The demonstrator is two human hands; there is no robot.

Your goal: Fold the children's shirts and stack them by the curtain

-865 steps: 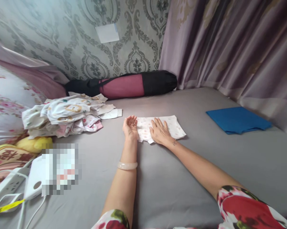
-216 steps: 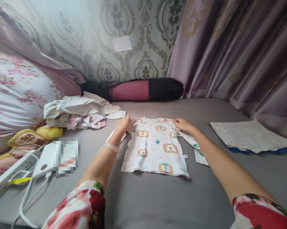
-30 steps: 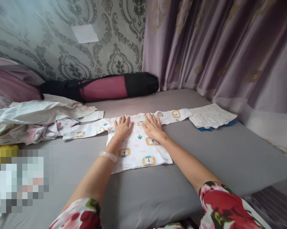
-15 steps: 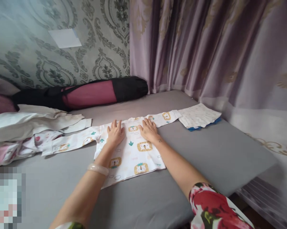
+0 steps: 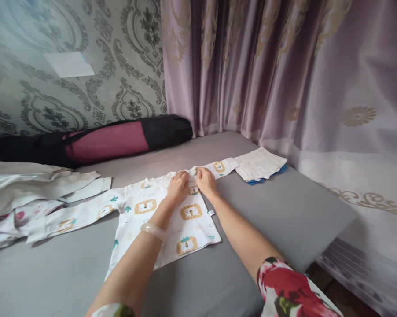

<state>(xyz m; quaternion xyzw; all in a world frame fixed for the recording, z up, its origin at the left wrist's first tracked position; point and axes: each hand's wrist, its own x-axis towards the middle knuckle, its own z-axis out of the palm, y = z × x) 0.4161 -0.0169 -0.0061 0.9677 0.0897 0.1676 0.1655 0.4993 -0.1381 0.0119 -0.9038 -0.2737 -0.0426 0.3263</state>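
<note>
A small white long-sleeved shirt (image 5: 162,220) with a lion-face print lies spread on the grey sheet, both sleeves stretched out sideways. At its upper edge, near the neckline, my left hand (image 5: 178,187) has its fingers curled down on the fabric; the fingertips are partly hidden. Close beside it, my right hand (image 5: 206,181) pinches the shirt by the right shoulder. A little white tag shows at the shirt's right side, where the edge is drawn inward. The right cuff meets a folded pale cloth (image 5: 261,163) with blue fabric beneath it.
To the left, loose white and patterned clothes (image 5: 36,185) lie in a heap touching the left sleeve. A long black and maroon bag (image 5: 112,141) rests along the wall. Purple curtains (image 5: 244,75) hang behind the grey bed surface (image 5: 267,229), whose edge drops off at right.
My hands went from lying flat and apart on the shirt to curled and close together at its upper right. The shirt's right side is drawn inward. The view shifted right.
</note>
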